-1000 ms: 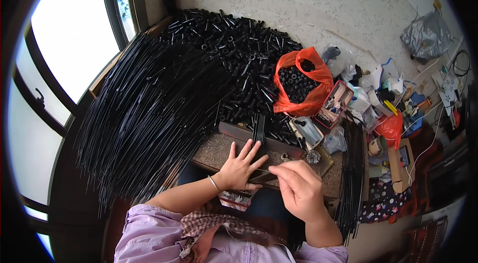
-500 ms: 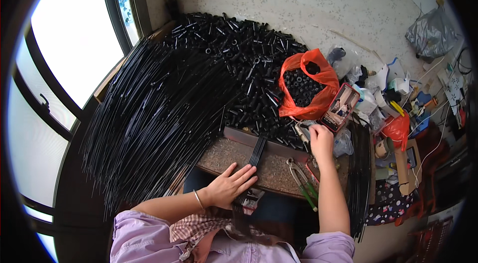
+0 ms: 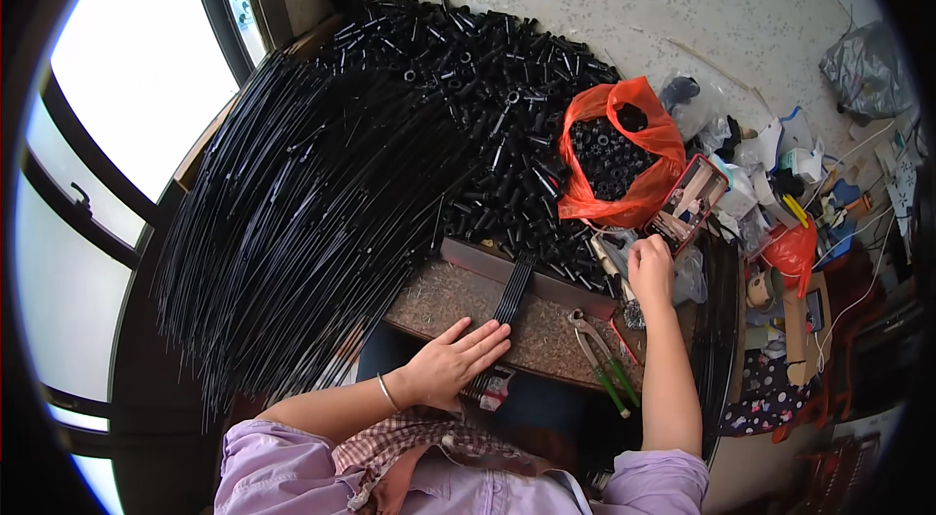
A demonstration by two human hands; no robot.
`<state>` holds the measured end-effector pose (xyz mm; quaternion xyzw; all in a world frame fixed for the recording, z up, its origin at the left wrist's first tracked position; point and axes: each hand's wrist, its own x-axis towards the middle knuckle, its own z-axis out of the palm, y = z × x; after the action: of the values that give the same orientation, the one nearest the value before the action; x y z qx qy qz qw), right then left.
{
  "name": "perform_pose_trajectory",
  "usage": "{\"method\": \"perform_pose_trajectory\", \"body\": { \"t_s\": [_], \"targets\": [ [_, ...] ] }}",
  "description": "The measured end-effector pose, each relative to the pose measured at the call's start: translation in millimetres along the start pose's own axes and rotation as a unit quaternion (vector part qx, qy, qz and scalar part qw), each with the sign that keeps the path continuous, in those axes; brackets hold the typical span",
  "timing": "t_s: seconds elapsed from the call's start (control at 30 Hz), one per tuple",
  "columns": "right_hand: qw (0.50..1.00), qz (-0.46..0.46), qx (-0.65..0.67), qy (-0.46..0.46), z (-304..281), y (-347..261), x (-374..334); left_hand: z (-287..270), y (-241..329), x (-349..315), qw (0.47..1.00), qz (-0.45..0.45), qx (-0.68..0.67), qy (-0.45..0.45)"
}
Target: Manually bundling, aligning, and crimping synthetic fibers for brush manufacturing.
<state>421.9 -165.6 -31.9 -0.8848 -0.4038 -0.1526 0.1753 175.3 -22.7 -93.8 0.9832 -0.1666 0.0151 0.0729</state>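
My left hand [image 3: 458,353] lies flat, fingers stretched out, across a row of thin black rods [image 3: 512,293]. The rods lie side by side over the front edge of the brown worktop [image 3: 444,297]. Their far ends reach over a low metal strip [image 3: 478,258] toward a heap of black tubular pieces [image 3: 487,139]. My right hand [image 3: 651,271] is raised with curled fingers, just below a red-edged, phone-like screen [image 3: 689,198]. Anything in those fingers is hidden. Beside that hand is a pale handle-like piece [image 3: 604,255]. Green-handled pincers [image 3: 602,362] rest on the worktop's right part.
Many long black rods [image 3: 283,232] fan out on the left beside the window. A red plastic bag [image 3: 665,139] of black ring-like parts stands behind my right hand. Clutter, a cardboard box [image 3: 802,335] and a white cable [image 3: 858,296] fill the far right.
The whole view has shifted slightly, moving the worktop's things to the right in the picture. My right hand has turned a little and stays curled. My left hand remains flat on the rods.
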Motion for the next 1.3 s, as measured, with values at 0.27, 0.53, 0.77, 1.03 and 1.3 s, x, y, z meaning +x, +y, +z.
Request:
{"method": "perform_pose_trajectory", "body": {
  "t_s": [0.27, 0.53, 0.77, 1.03, 1.3],
  "targets": [
    [0.919, -0.356, 0.150, -0.073, 48.9, -68.9, -17.7, 1.5, -15.6, 5.9, 0.999, -0.023, -0.045, -0.007],
    [0.951, -0.130, 0.278, -0.037, 53.9, -64.4, -16.1, 4.8, -17.1, 5.2, 0.998, -0.026, -0.063, -0.019],
    [0.978, -0.095, 0.153, -0.106, 62.0, -56.0, -12.2, 6.4, -19.4, 9.8, 0.992, -0.044, -0.121, 0.007],
    [0.955, -0.158, 0.241, -0.070, 66.6, -43.3, -6.5, 12.1, -22.3, 12.4, 0.993, -0.045, -0.108, 0.004],
    [0.972, -0.110, 0.184, -0.093, 63.4, -49.7, -7.1, 14.2, -24.2, 13.6, 0.995, -0.042, -0.085, -0.006]
  ]
}}
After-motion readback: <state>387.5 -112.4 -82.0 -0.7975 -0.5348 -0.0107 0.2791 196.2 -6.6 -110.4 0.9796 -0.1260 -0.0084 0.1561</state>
